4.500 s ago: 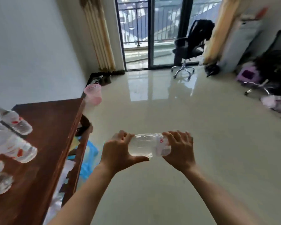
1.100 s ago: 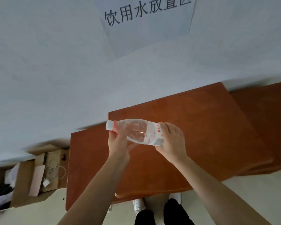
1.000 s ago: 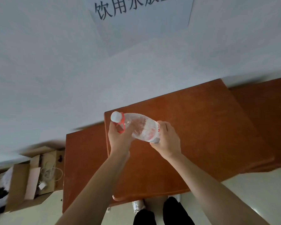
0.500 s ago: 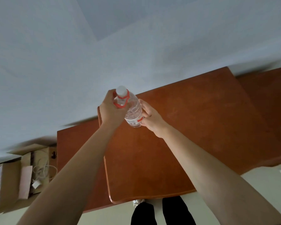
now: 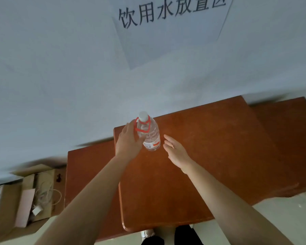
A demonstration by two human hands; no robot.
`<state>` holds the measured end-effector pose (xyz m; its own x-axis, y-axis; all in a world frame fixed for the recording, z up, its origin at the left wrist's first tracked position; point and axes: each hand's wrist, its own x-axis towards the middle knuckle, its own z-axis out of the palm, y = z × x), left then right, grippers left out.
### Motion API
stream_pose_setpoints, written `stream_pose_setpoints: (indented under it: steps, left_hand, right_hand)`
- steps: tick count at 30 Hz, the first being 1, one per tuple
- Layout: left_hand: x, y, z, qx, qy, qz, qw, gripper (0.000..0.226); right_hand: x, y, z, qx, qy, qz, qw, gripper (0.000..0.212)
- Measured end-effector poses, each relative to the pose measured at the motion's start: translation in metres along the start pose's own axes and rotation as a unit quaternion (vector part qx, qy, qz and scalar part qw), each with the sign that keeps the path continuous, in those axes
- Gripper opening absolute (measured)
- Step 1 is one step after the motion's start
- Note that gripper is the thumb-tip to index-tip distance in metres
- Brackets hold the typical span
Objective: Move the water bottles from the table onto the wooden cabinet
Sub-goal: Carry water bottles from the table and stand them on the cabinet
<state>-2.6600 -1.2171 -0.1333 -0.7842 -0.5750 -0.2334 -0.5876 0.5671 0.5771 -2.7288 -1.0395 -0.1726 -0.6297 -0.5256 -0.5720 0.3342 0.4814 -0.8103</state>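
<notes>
Boxes of cardboard sit at the lower left of the frame, with a white cable lying in one. Right of them, the left hand is at the bottle's left side. Its fingers are nearly straight and loose, not wrapped round the bottle, and I cannot tell whether they touch the plastic. The bottle stands upright just left of centre, near the back left corner of the cabinet, white cap up and a red band at the neck. The right hand hovers just right of the bottle, flat and spread, apart from it. The two hands thus flank the bottle and neither is clamped on it. At the upper centre a paper sign hangs on the wall. The step in hand appears to be the let-go. To do it well, draw both hands off sideways and evenly, without brushing the shoulder or cap, since a tall, light bottle likely tips easily. Check that it does not rock before turning away. Its spot by the back corner leaves the broad top to the right for further bottles, which seems a sensible choice.
</notes>
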Motion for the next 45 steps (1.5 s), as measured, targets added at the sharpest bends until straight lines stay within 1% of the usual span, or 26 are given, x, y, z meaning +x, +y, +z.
stream_pose_setpoints:
  steps: [1,3,4,7,9,12,15,17,18,20,22,23,25,27,28,29,30,31,32,34,35,39,41,42,44,45]
  left_hand:
    - [-0.008,-0.007,-0.004,0.045,-0.006,-0.012,0.999,0.072]
    - [-0.031,-0.017,-0.028,0.076,-0.002,-0.036,0.996,0.071]
    - [-0.045,-0.018,-0.042,0.079,0.017,-0.038,0.996,0.069]
    - [-0.085,-0.029,-0.086,0.108,0.078,-0.025,0.991,0.064]
    - [-0.108,-0.044,-0.122,0.147,0.118,-0.024,0.982,0.064]
    - [-0.14,-0.072,-0.178,0.205,0.184,-0.062,0.959,0.066]
    - [-0.201,-0.097,-0.218,0.244,0.264,-0.129,0.924,0.064]
    - [-0.255,-0.11,-0.223,0.245,0.32,-0.168,0.9,0.059]
    - [-0.292,-0.119,-0.218,0.245,0.344,-0.204,0.883,0.059]
    - [-0.354,-0.132,-0.202,0.25,0.354,-0.268,0.861,0.062]
    - [-0.419,-0.146,-0.189,0.27,0.35,-0.345,0.828,0.066]
    - [-0.438,-0.146,-0.186,0.269,0.343,-0.37,0.821,0.067]
    - [-0.493,-0.147,-0.182,0.269,0.363,-0.422,0.786,0.068]
    - [-0.546,-0.146,-0.186,0.27,0.402,-0.45,0.75,0.067]
    - [-0.585,-0.146,-0.186,0.276,0.431,-0.463,0.723,0.066]
    - [-0.605,-0.148,-0.186,0.272,0.445,-0.479,0.706,0.064]
    - [-0.685,-0.152,-0.178,0.269,0.485,-0.52,0.649,0.063]
    - [-0.703,-0.152,-0.176,0.268,0.492,-0.533,0.634,0.063]
    - [-0.73,-0.153,-0.173,0.275,0.501,-0.531,0.625,0.063]
    - [-0.757,-0.151,-0.167,0.28,0.508,-0.53,0.618,0.063]
    - [-0.782,-0.153,-0.16,0.289,0.512,-0.539,0.604,0.063]
    - [-0.95,-0.159,-0.121,0.294,0.539,-0.604,0.509,0.064]
    - [-1.014,-0.16,-0.106,0.295,0.537,-0.632,0.474,0.066]
    - [-1.056,-0.16,-0.096,0.287,0.534,-0.655,0.45,0.067]
    - [-1.113,-0.161,-0.084,0.275,0.534,-0.683,0.415,0.068]
    - [-1.151,-0.162,-0.075,0.27,0.533,-0.699,0.392,0.068]
  right_hand:
    - [-0.006,0.0,-0.003,-0.013,0.021,0.003,1.0,0.048]
    - [-0.025,-0.013,-0.008,-0.051,0.063,-0.013,0.997,0.049]
    - [-0.034,-0.022,-0.011,-0.078,0.079,-0.026,0.993,0.05]
    - [-0.056,-0.052,-0.008,-0.139,0.095,-0.083,0.982,0.055]
    - [-0.065,-0.082,0.005,-0.155,0.094,-0.141,0.973,0.057]
    - [-0.07,-0.124,0.038,-0.181,0.088,-0.262,0.944,0.057]
    - [-0.079,-0.148,0.088,-0.232,0.037,-0.375,0.897,0.059]
    - [-0.093,-0.147,0.126,-0.255,-0.023,-0.427,0.867,0.061]
    - [-0.108,-0.139,0.15,-0.278,-0.065,-0.443,0.85,0.062]
    - [-0.133,-0.119,0.191,-0.315,-0.131,-0.461,0.819,0.062]
    - [-0.169,-0.095,0.234,-0.341,-0.186,-0.503,0.773,0.06]
    - [-0.18,-0.085,0.247,-0.347,-0.197,-0.522,0.754,0.06]
    - [-0.215,-0.068,0.283,-0.363,-0.24,-0.55,0.713,0.062]
    - [-0.256,-0.058,0.317,-0.372,-0.262,-0.58,0.676,0.064]
    - [-0.288,-0.054,0.338,-0.371,-0.292,-0.588,0.657,0.065]
    - [-0.306,-0.05,0.349,-0.362,-0.302,-0.608,0.639,0.066]
    - [-0.378,-0.033,0.387,-0.35,-0.345,-0.647,0.583,0.066]
    - [-0.394,-0.028,0.397,-0.348,-0.352,-0.662,0.563,0.066]
    - [-0.42,-0.024,0.411,-0.337,-0.356,-0.671,0.556,0.067]
    - [-0.448,-0.02,0.427,-0.318,-0.353,-0.69,0.546,0.068]
    - [-0.471,-0.012,0.438,-0.305,-0.36,-0.7,0.536,0.067]
    - [-0.628,0.068,0.512,-0.258,-0.426,-0.731,0.467,0.068]
    - [-0.692,0.105,0.535,-0.242,-0.447,-0.736,0.447,0.068]
    - [-0.737,0.13,0.548,-0.227,-0.465,-0.741,0.428,0.067]
    - [-0.797,0.166,0.564,-0.204,-0.494,-0.746,0.397,0.067]
    - [-0.838,0.188,0.573,-0.195,-0.516,-0.745,0.374,0.067]
